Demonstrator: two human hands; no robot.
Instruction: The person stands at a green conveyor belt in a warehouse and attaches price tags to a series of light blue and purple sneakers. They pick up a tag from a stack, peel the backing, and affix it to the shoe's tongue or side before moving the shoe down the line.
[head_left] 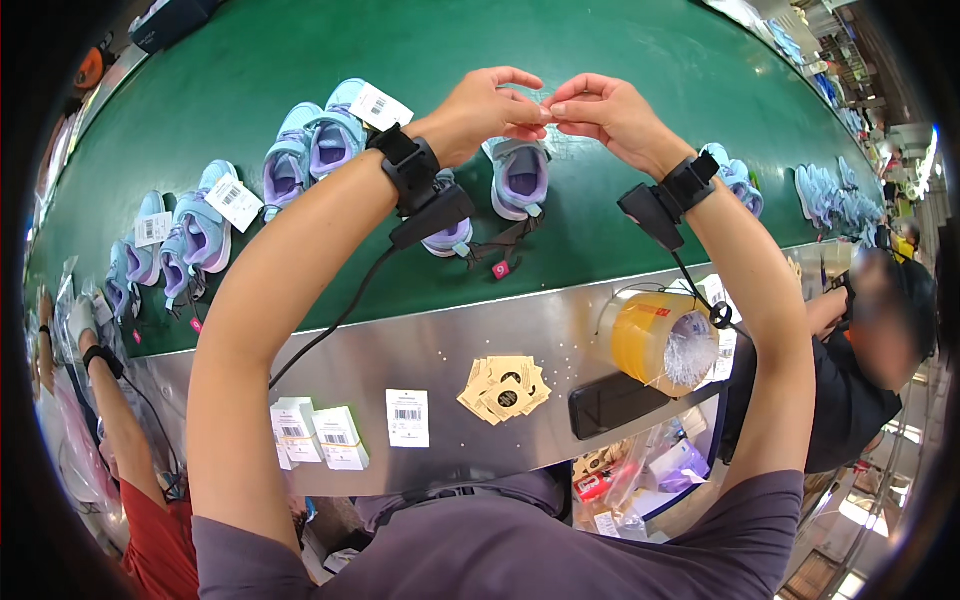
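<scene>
While left hand [482, 112] and right hand [618, 118] meet in a closed pinch, on what I cannot tell, the blue shoe [518, 178] just beneath them on the green table [640, 40] seems light, soft, best held at its firmer heel [516, 211].

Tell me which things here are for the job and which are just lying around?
Probably for the job:
Blue shoes, some with white tags on them
White barcode tags like those, on the metal ledge
Maybe the brown cards and the clear strands in the yellow tub

Probably just lying about:
Black phone
Purple packet
Red packet
</scene>
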